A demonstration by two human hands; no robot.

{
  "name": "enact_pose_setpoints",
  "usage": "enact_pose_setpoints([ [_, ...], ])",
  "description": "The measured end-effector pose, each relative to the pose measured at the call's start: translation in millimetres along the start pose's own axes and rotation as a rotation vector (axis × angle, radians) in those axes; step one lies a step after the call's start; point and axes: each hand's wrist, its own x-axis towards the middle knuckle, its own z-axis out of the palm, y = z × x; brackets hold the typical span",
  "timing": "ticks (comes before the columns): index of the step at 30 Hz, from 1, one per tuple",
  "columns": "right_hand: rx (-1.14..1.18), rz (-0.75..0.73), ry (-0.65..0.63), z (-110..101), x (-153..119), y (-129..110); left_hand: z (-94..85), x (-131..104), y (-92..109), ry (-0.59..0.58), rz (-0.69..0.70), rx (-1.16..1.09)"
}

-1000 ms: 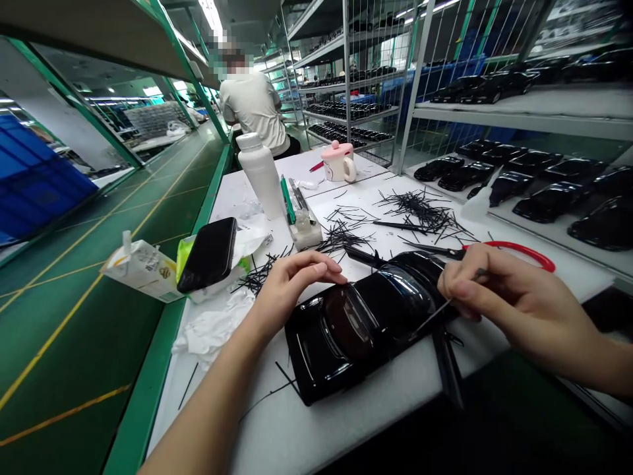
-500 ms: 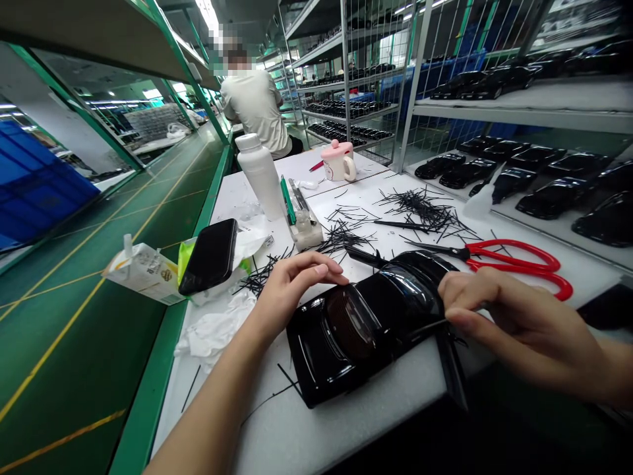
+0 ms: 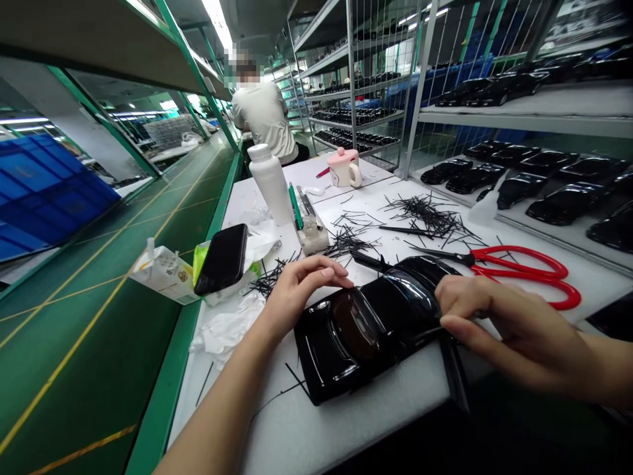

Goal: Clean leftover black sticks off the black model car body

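Observation:
A glossy black model car (image 3: pixel 341 343) lies at an angle on a white foam pad (image 3: pixel 376 409), with both doors swung out. My left hand (image 3: pixel 306 284) rests its stretched fingertips against the car's far side, not wrapped around it. At the near side, by the windscreen end, my right hand (image 3: pixel 499 323) is closed in a pinch against the body; what lies between its fingers is hidden. Red-handled scissors (image 3: pixel 524 260) lie just beyond the right hand.
Black strips (image 3: pixel 425 214) are scattered over the white table (image 3: pixel 376 185). A phone (image 3: pixel 222 257), drink carton (image 3: pixel 165 270), crumpled tissue (image 3: pixel 222 330), white bottle (image 3: pixel 270 181), pen holder (image 3: pixel 314 237) and lidded mug (image 3: pixel 343 168) stand around. Racks of black model cars (image 3: pixel 564 201) line the right; a person (image 3: pixel 264 122) sits ahead.
The camera view has shifted slightly, moving the table contents right in the picture. My right hand has slid a little left along the car's near side; the left hand keeps its place.

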Motion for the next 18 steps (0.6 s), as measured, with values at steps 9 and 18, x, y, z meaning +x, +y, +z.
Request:
enact_pose_setpoints([
  [9, 0.009, -0.107, 0.138, -32.6, 86.0, -5.8, 13.9, -13.7, 26.2, 0.078, 0.021, 0.258],
  [18, -0.208, 0.003, -0.072, 26.5, 216.4, 65.3, 112.6, -47.0, 29.8, -0.012, 0.088, 1.15],
])
